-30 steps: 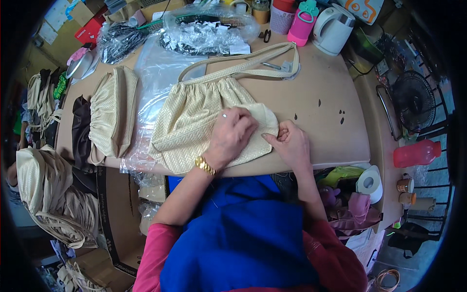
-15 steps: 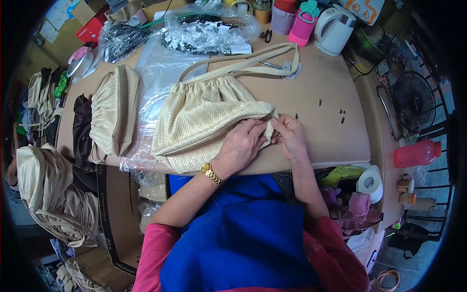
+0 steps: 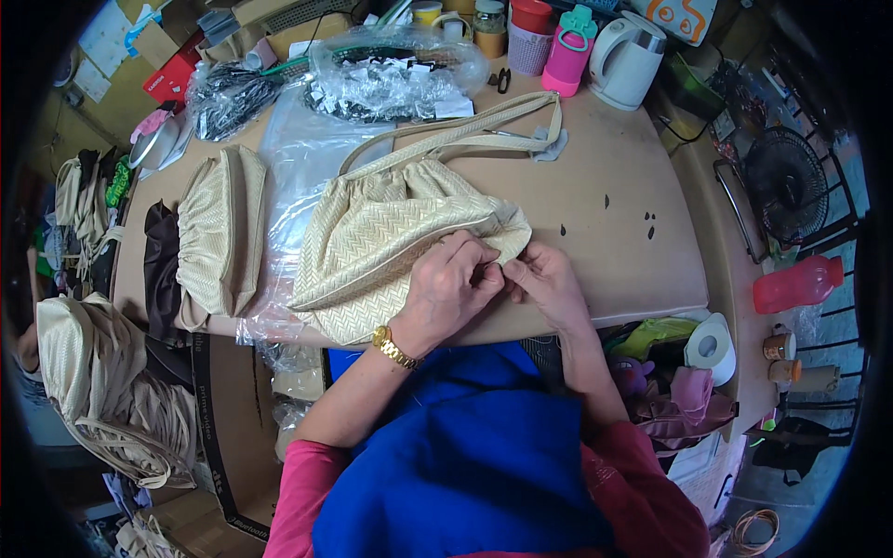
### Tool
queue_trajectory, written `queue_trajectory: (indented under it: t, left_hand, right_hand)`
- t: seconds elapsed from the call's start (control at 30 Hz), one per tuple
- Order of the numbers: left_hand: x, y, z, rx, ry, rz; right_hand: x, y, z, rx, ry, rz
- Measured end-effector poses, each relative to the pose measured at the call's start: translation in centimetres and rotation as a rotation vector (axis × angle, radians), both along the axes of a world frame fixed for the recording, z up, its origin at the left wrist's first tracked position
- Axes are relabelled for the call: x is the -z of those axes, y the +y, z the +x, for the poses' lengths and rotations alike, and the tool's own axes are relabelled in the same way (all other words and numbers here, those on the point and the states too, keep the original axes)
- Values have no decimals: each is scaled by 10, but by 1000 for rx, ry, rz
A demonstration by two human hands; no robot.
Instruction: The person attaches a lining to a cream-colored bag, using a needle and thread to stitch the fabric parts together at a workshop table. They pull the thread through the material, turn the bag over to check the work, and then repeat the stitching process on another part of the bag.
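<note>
A cream woven bag (image 3: 363, 251) with a gathered top and long strap (image 3: 470, 126) lies on the padded brown tabletop (image 3: 623, 260). My left hand (image 3: 451, 284), wearing a gold watch, is closed on the bag's lower right edge. My right hand (image 3: 544, 279) pinches that same edge just beside it; the fingertips of both meet there, partly hidden. To the left lie a second cream bag (image 3: 223, 232) and a dark brown cloth (image 3: 160, 260), beside clear plastic bags (image 3: 284, 186).
Plastic-wrapped bundles (image 3: 391, 70), a pink bottle (image 3: 567, 60) and a white kettle (image 3: 623, 65) line the back. A red bottle (image 3: 791, 284) and black fan (image 3: 781, 186) stand right. A pile of cream bags (image 3: 102, 381) sits at lower left, with someone's arm (image 3: 30, 344) behind it.
The bag's white underside flap has turned down and the woven fabric folded over it. Both hands have shifted along the edge, closer together, with fingertips meeting at its right corner.
</note>
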State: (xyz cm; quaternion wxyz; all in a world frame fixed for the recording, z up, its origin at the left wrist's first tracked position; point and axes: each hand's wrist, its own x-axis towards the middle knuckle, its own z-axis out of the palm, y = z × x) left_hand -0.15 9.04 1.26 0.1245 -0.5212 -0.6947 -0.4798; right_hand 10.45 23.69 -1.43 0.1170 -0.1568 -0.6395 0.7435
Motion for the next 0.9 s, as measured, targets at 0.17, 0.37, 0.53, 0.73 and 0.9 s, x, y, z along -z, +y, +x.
queue_trajectory:
  t: [0.17, 0.37, 0.53, 0.73, 0.9]
  left_hand:
    - [-15, -1, 0, 53, -67, 73]
    - [-15, -11, 4, 49, -80, 62]
    - [-17, -17, 7, 60, -155, 18]
    - [-20, -15, 3, 45, -92, 73]
    - [-18, -18, 7, 7, -105, 92]
  right_hand:
    - [14, -9, -7, 33, 241, -320]
    - [26, -24, -19, -6, 279, -356]
    - [16, -31, -20, 35, 361, -432]
    - [19, -25, -26, 45, 360, -277]
    - [-16, -42, -16, 110, 286, -614]
